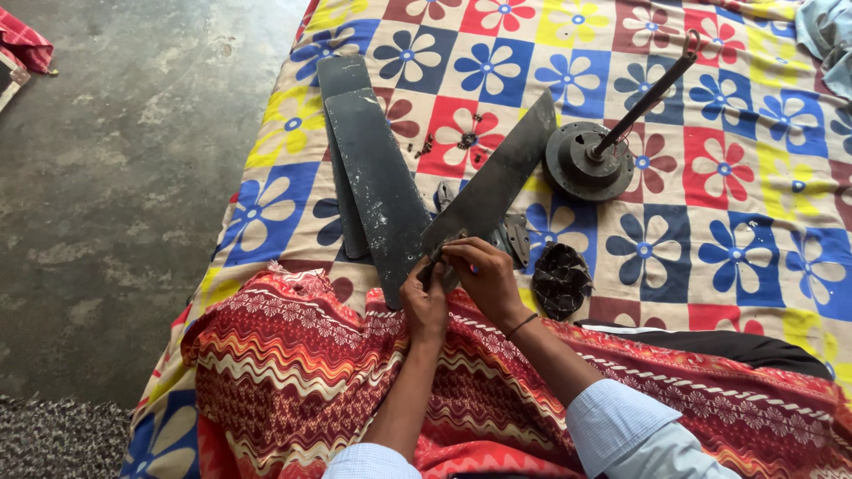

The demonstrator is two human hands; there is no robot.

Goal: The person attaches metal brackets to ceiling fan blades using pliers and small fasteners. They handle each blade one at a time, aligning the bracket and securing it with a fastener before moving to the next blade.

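Both hands meet at the near end of one dark fan blade (499, 174), which lies slanted across a bed covered by a flower-pattern sheet (754, 222). The left hand (424, 302) is closed around the bracket end of this blade, and the right hand (484, 275) pinches the same end from above with its fingertips together. It seems they hold the metal steady there, maybe on a small screw, but the screw itself is too small to see. The far tip of the blade points toward the fan motor (586, 164).

The fan motor is the landmark. It sits round and flat on the sheet, with its rod (646, 96) rising away from it at a slant. To the left of the motor, beyond the held blade, two more blades (373, 168) lie one over the other, probably set aside so they do not disturb the work. Between them and the motor, small dark screws (466, 139) are scattered on a red flower square. Nearer to the person than the motor lies a dark round cover (561, 280) with holes; I cannot tell if anything is inside it. A patterned red cloth (302, 355) covers the person's lap, under the hands.
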